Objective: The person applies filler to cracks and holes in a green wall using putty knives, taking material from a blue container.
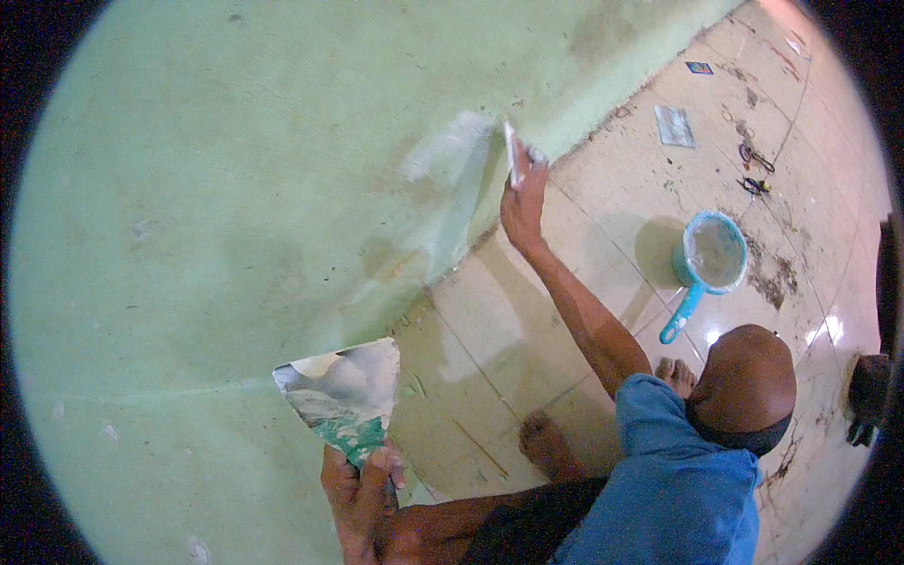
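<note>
My left hand (363, 485), low in the view, grips a wide scraper (355, 437) with a flared blade. Whitish-grey putty (348, 377) lies over much of that blade. Out ahead, my right hand (524, 202) is closed around a thin, pale-edged putty knife (512, 151), seen nearly edge-on at the pale green wall (188, 245). Just left of this knife, a whitish smear (452, 146) marks the wall near its base. Whether the knife's edge touches the wall, I cannot tell.
A turquoise dipper (686, 311) holding greyish contents stands on the tiled floor (574, 311) to the right. Beyond it lie a silvery packet (674, 126), a small blue wrapper (700, 68) and dark scraps (755, 185). My bare feet and bent knees are below. Dark things (871, 391) sit at the right rim.
</note>
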A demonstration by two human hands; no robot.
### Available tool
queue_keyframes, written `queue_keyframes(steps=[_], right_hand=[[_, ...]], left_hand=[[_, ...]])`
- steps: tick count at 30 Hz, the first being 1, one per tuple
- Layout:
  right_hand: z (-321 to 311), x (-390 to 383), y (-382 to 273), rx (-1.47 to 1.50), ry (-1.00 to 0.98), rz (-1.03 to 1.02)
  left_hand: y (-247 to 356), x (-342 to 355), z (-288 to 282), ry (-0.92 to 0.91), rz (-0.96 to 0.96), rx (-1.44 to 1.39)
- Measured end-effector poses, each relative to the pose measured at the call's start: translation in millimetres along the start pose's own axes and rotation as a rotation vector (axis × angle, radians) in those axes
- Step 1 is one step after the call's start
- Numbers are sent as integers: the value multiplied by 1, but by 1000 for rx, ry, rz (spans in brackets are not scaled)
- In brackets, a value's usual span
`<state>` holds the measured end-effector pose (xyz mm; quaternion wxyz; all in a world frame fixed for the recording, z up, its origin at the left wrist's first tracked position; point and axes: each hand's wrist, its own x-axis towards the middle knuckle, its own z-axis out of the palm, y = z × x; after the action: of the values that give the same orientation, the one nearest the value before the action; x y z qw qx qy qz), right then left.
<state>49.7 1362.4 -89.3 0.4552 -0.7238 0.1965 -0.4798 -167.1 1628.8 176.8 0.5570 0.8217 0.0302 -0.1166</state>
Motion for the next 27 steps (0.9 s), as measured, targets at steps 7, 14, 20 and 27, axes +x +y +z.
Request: queue_keyframes(steps=[7, 14, 20, 27], right_hand=[[16, 45, 27, -191, 104, -35], [-3, -5, 33, -35, -161, 33], [-11, 75, 20, 43, 12, 408], [2, -4, -3, -37, -159, -3]], left_hand=[[1, -1, 7, -18, -36, -26], [16, 4, 22, -12, -22, 12], [20, 1, 24, -20, -61, 28], [17, 10, 36, -108, -5, 2]])
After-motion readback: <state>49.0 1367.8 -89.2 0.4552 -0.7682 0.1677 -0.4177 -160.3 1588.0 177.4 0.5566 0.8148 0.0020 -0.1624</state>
